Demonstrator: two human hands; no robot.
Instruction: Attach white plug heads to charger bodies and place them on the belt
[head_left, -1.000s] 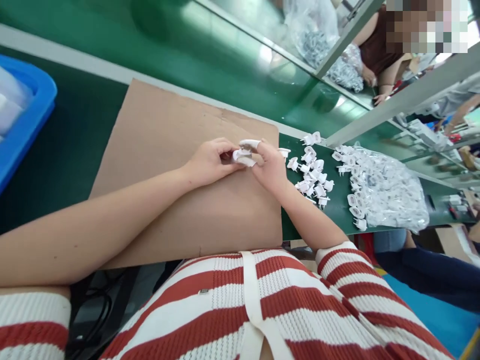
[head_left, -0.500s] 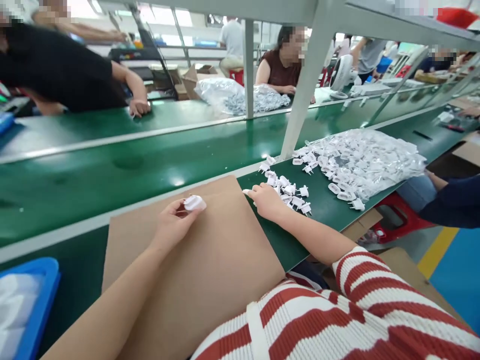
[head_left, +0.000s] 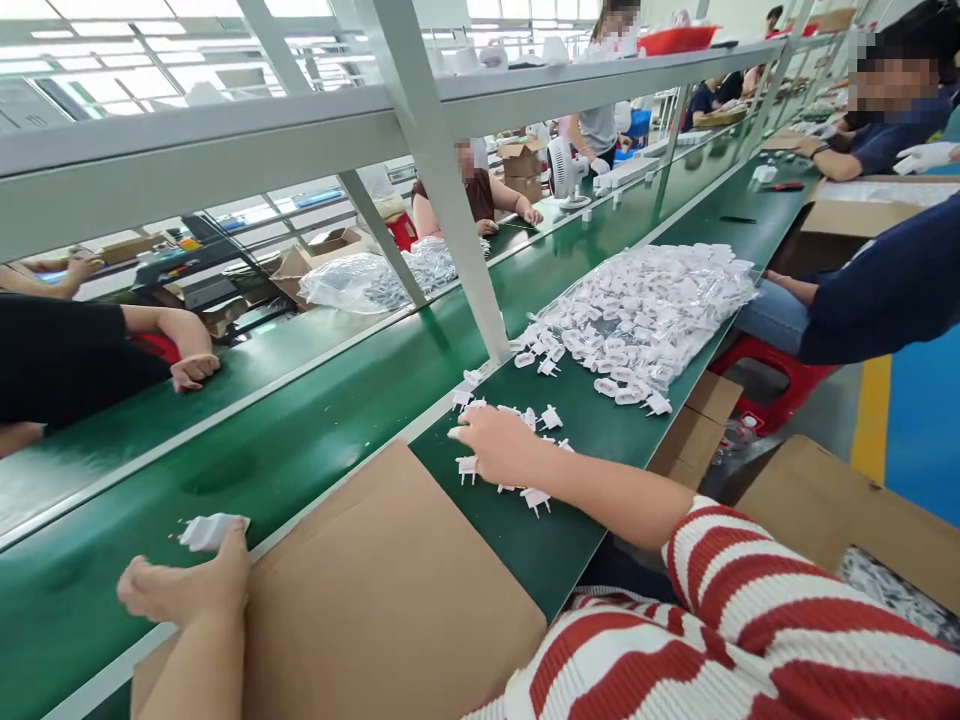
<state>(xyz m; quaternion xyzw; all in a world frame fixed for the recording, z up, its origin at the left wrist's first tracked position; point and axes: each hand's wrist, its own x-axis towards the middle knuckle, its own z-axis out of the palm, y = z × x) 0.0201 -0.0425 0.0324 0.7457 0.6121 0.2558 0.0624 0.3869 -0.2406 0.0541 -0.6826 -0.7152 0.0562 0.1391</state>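
My left hand [head_left: 184,588] reaches out over the green conveyor belt [head_left: 300,440] at the lower left. Its fingers are stretched, and one fingertip touches a white plug piece [head_left: 210,530] lying on the belt. My right hand [head_left: 499,445] lies palm down on a small scatter of white plug parts [head_left: 536,495] on the green table, just right of the brown cardboard sheet [head_left: 390,590]. Its fingers curl down onto the parts, and what they grip is hidden.
A clear bag heaped with white plug parts [head_left: 645,300] lies further right on the table. A grey frame post [head_left: 450,210] rises behind the parts. A person's hand [head_left: 193,370] rests across the belt. A person in dark blue [head_left: 877,290] sits at right. A cardboard box [head_left: 832,510] stands below.
My left hand carried the white plug piece from above the cardboard out onto the belt and opened. My right hand stayed on the loose parts. The camera swung up and left.
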